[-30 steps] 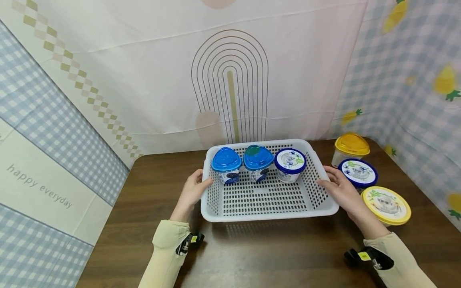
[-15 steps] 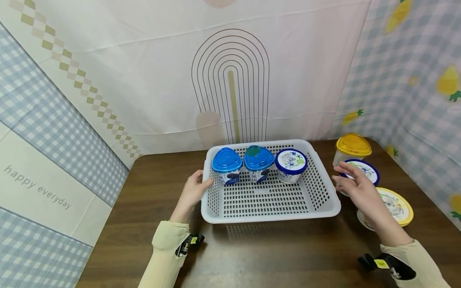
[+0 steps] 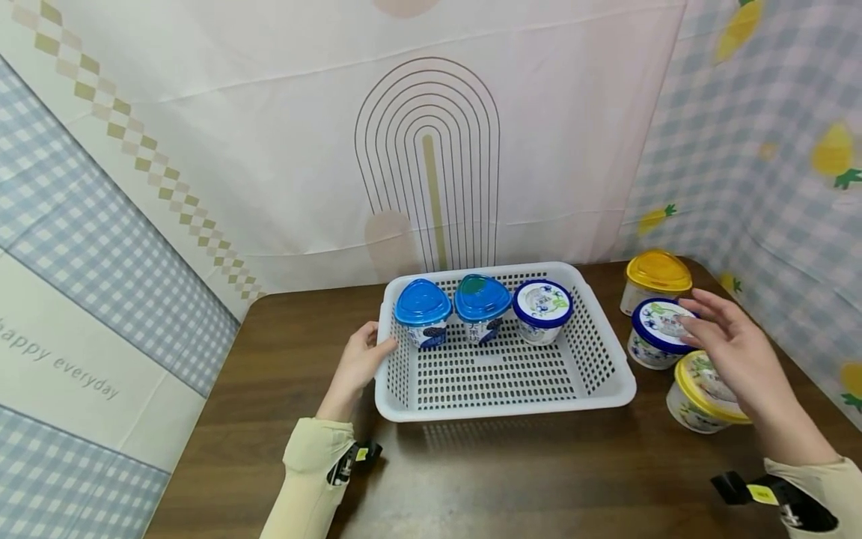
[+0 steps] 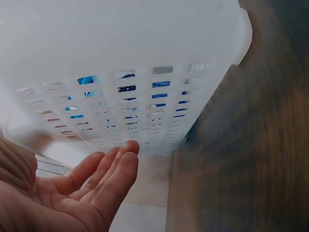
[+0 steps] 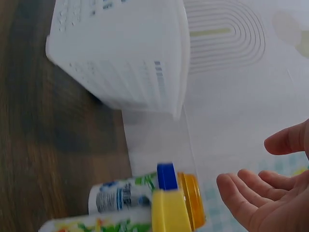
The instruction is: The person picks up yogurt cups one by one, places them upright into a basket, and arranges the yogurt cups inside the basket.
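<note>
White plastic basket [image 3: 494, 383] sits mid-table, its rim gripped at nine o'clock by the left hand [image 3: 360, 358]. Inside stand a blue-lidded cup [image 3: 423, 307] at ten, a green-marked cup [image 3: 482, 303] at eleven and a round tub [image 3: 542, 308] toward two. Outside, at three, the right hand [image 3: 737, 355] is loose and free, fingers near a blue-rimmed tub [image 3: 653, 352]. An orange-lidded tub [image 3: 656, 277] stands at two, a yellow-lidded tub [image 3: 697, 404] just past three, all on the brown table [image 3: 498, 486].
</note>
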Demonstrator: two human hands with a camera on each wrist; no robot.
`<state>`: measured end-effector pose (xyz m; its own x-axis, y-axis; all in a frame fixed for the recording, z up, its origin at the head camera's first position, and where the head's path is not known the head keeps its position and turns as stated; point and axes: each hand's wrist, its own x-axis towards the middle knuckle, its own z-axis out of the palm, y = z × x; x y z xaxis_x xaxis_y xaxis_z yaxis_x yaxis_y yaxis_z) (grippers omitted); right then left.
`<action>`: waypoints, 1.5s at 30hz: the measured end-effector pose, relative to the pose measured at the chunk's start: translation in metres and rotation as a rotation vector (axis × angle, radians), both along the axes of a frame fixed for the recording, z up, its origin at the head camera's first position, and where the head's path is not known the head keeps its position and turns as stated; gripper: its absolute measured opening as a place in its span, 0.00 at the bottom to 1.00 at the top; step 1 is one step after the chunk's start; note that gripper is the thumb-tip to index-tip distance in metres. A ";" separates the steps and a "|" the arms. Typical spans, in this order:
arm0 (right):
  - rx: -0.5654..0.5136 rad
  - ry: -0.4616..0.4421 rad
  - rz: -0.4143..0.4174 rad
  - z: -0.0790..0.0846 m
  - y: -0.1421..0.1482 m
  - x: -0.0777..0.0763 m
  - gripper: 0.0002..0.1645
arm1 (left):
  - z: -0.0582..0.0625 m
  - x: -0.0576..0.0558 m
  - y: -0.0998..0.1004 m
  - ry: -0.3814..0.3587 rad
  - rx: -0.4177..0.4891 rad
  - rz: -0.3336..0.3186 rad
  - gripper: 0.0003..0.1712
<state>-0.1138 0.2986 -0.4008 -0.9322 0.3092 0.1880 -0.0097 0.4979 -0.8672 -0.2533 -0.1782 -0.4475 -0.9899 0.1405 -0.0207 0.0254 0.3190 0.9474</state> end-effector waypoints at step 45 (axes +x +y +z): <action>0.119 -0.325 -0.107 -0.057 0.073 0.044 0.52 | -0.001 -0.001 0.001 -0.005 0.024 0.007 0.19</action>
<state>-0.0700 0.3712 -0.4583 -0.9129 0.4017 -0.0728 0.3146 0.5786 -0.7525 -0.2540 -0.1776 -0.4489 -0.9907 0.1341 -0.0224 0.0185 0.2961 0.9550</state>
